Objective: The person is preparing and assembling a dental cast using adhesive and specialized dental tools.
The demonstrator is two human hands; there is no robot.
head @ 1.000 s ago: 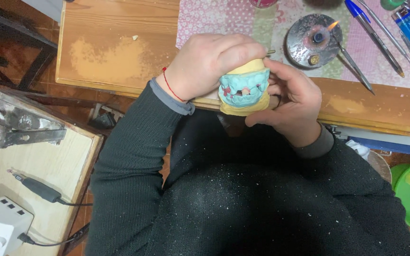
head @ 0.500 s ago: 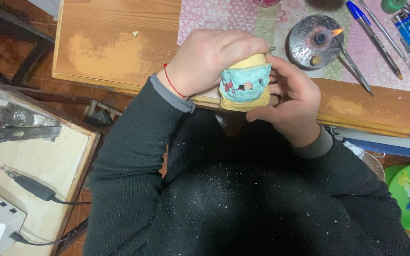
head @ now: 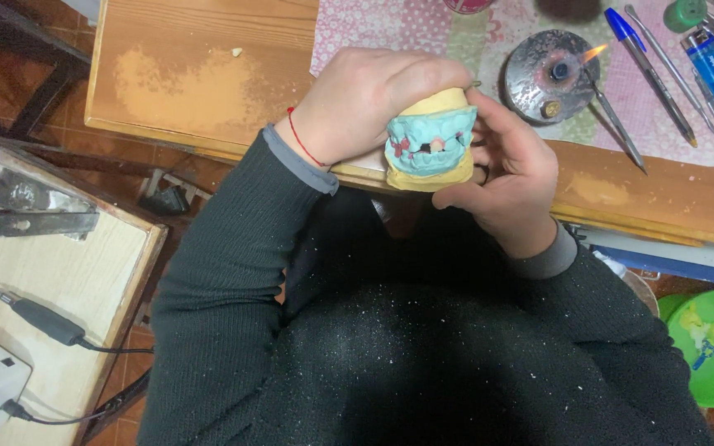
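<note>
While both hands gripped it above the desk edge, the dental cast sat between them: left hand curled over its top, right hand cupping its side. A lit burner stood nearby.

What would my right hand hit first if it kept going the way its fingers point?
The right hand points up and left, fingers wrapped on the dental model. It meets that model at once; beyond it lies the left hand. Depth past there is unclear.
</note>
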